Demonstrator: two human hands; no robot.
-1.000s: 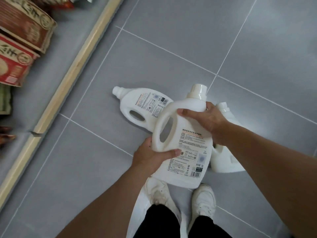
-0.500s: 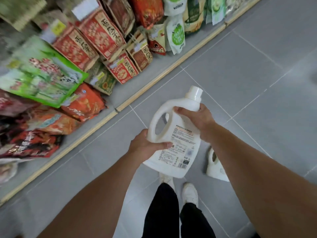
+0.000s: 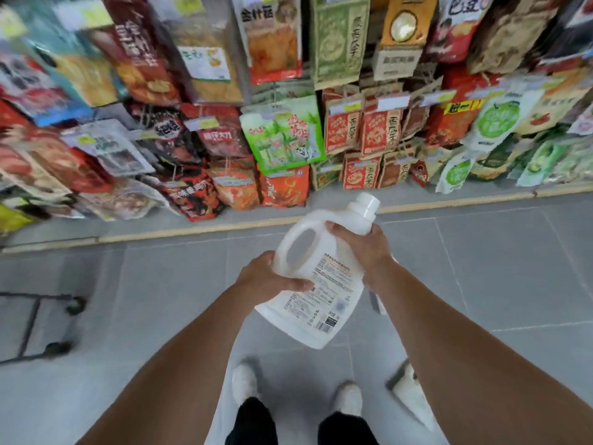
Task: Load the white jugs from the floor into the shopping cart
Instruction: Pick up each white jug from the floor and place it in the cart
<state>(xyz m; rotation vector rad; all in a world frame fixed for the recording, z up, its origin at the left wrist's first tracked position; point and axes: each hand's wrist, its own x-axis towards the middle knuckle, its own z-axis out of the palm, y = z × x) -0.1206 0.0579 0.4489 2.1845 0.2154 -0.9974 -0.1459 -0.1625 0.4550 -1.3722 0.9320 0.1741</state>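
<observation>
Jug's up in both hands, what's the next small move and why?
Probably swing the white jug leftward toward the cart frame at the left edge. Left hand and right hand hold it clear of the floor; only the cart's lower frame shows.

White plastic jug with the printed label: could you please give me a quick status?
Left hand and right hand both gripping white plastic jug, held above grey tiled floor. Black cart frame at left. Path clear.

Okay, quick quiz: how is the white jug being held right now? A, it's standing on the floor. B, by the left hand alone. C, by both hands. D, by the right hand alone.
C: the left hand wraps the white jug below its handle and the right hand clasps its shoulder near the cap, well above the floor.
</observation>
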